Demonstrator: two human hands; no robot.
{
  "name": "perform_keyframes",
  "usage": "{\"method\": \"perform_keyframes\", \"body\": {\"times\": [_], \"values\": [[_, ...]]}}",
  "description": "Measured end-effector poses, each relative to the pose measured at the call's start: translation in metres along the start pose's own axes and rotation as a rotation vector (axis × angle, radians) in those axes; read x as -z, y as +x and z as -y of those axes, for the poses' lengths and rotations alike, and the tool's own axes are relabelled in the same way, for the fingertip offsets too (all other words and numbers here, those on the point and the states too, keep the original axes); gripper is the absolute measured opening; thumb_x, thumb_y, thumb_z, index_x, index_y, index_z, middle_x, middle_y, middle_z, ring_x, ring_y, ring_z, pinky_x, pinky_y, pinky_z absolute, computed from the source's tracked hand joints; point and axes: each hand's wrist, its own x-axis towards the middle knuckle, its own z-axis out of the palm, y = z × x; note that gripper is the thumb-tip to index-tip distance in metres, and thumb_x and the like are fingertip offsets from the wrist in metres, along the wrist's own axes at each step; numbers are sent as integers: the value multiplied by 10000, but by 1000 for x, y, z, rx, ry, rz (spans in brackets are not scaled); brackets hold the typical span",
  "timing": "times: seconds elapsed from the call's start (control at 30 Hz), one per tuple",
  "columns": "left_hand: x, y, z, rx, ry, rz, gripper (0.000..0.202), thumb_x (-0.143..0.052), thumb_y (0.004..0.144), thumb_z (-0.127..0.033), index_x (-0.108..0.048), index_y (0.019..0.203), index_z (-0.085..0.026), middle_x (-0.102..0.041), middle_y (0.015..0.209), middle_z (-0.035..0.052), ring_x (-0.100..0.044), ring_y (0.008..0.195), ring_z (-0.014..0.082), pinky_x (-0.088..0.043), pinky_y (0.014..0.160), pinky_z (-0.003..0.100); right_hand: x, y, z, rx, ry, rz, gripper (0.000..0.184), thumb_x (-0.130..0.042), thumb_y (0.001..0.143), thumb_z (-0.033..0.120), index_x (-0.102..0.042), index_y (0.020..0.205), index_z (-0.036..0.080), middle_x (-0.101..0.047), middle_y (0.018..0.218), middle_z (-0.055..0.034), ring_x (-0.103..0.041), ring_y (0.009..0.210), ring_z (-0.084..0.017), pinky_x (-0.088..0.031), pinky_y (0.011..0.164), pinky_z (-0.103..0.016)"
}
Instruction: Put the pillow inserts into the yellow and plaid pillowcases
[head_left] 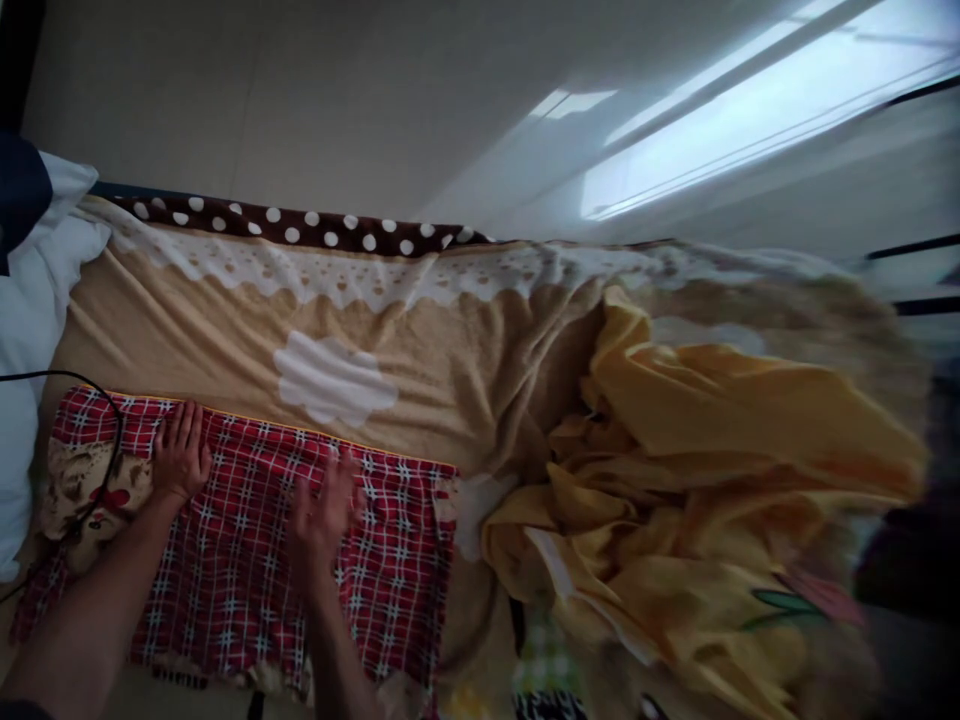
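Gripping nothing, my flat left hand (181,458) and blurred, spread right hand (321,515) extend over the plaid cloth (251,490), already mostly flat; the yellow cloth (739,410) lies bunched

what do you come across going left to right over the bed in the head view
White bedding → left hand, laid on the red plaid cloth → right hand, blurred, over the same cloth → bunched yellow fabric

Dim, with cold white glare at upper right, blur across right side and right hand (325,518).
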Motion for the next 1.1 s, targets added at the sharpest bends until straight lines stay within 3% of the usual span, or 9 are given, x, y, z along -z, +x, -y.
{"method": "perform_keyframes", "body": {"times": [0.07, 0.13, 0.27, 0.53, 0.63, 0.8, 0.9, 1.0, 1.1], "values": [[0, 0, 0, 12, 1, 9, 725, -394, 916, -314, -181, 1583, -128, -337, 1591, 152, -316, 1479, 294, -167, 1212, 510, -26, 0, 41, 110, 14, 137, 603, -307, 1021, 378, -144, 1590, 258, -286, 1624, -124, -225, 1508, -288, -203, 1165, -584], [0, 0, 0, 24, -8, 29, 720, -397, 915, -318, -192, 1583, -140, -338, 1594, 139, -305, 1485, 288, -157, 1219, 507, -49, 3, 60, 113, -11, 190, 590, -313, 1020, 365, -164, 1584, 273, -308, 1616, -114, -253, 1497, -283, -223, 1153, -575], [-1, 1, 1, 33, -23, 71, 743, -421, 905, -317, -180, 1585, -138, -285, 1616, 135, -256, 1505, 289, -151, 1224, 511, -72, 6, 57, 96, -90, 121, 586, -325, 1006, 338, -210, 1574, 248, -348, 1594, -137, -293, 1478, -297, -202, 1146, -581], [11, 7, 3, -57, -35, 88, 719, -407, 956, -314, -112, 1594, -162, -296, 1612, 133, -277, 1499, 262, -181, 1223, 487, -79, 9, 56, 124, -191, 21, 628, -353, 989, 328, -176, 1579, 206, -348, 1588, -177, -339, 1449, -301, -181, 1136, -545], [27, 3, 38, -59, -44, 50, 649, -383, 992, -306, -151, 1591, -222, -327, 1604, 114, -301, 1490, 242, -202, 1222, 475, -83, 12, 55, 128, -203, 15, 638, -374, 982, 326, -182, 1580, 211, -357, 1589, -161, -325, 1455, -288, -179, 1143, -517], [52, 3, 127, 218, 54, -111, 600, -355, 1011, -354, -217, 1580, -223, -271, 1621, 154, -300, 1487, 300, -229, 1193, 559, -85, 15, 53, 141, -232, -14, 625, -392, 971, 329, -260, 1563, 183, -379, 1575, -172, -330, 1451, -278, -181, 1142, -503], [57, 6, 151, 274, 75, -118, 568, -354, 1011, -374, -302, 1556, -223, -242, 1631, 164, -300, 1483, 327, -229, 1184, 581, -84, 16, 54, 144, -244, -19, 616, -387, 973, 337, -281, 1556, 169, -374, 1574, -184, -336, 1450, -279, -188, 1139, -502], [55, -15, 139, 264, 33, -113, 595, -378, 1005, -365, -269, 1565, -195, -180, 1646, 174, -235, 1506, 333, -170, 1207, 584, -83, 15, 56, 155, -246, -41, 624, -399, 970, 330, -273, 1559, 169, -389, 1566, -184, -333, 1452, -276, -189, 1139, -501], [50, -73, 113, 96, -50, 25, 629, -422, 992, -327, -221, 1576, -206, -232, 1634, 166, -237, 1509, 308, -135, 1225, 563, -83, 15, 57, 152, -231, -61, 637, -415, 963, 318, -260, 1563, 170, -405, 1556, -185, -338, 1449, -270, -193, 1137, -497]]}}
